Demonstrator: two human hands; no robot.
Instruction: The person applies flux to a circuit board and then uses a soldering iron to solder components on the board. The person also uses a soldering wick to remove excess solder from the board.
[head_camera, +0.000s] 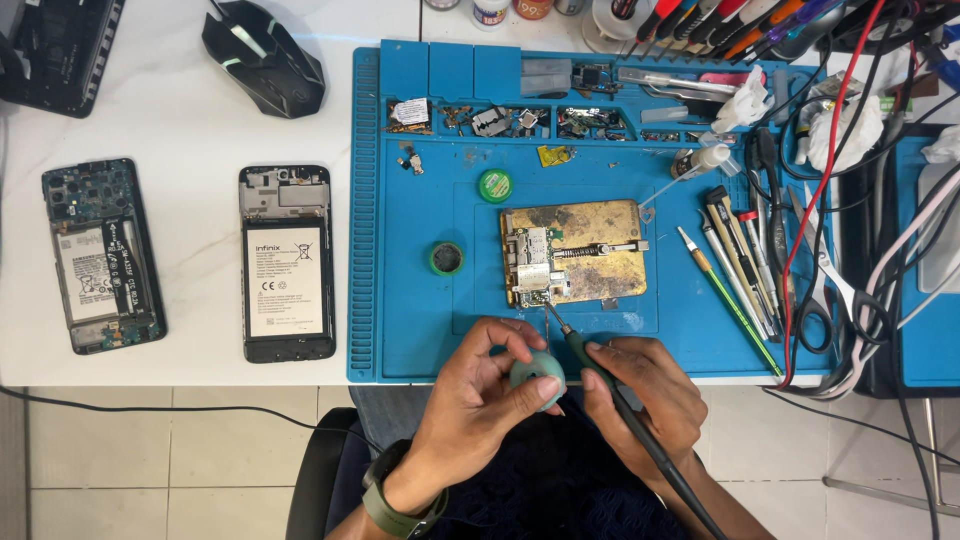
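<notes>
While both hands sit at the near edge of the blue work mat (420, 300), I log the left hand (480, 385) curled closed around a small pale-green round spool (538, 376), thumb and fingers pinching its rim. Right hand (640, 395) is wrapped shut on a dark green soldering iron (600, 375), held pen-fashion; its cord runs off toward 5 o'clock, its thin tip points to 11 o'clock and reaches the lower edge of the circuit board (535, 265). I cannot tell whether tip and board actually touch. Board is clamped on a brass-coloured holder plate (590, 250) at mat centre, directly at 12 o'clock from the hands. At 9 o'clock of the plate lies a green tape roll (447, 258); at 3 o'clock a row of tweezers and hand tools (740, 265). On the white counter (190, 130), at 9 o'clock of the mat, two opened phones (286, 262) lie face down, well apart from the hands, with a black mouse (263, 42) at 11 o'clock.
</notes>
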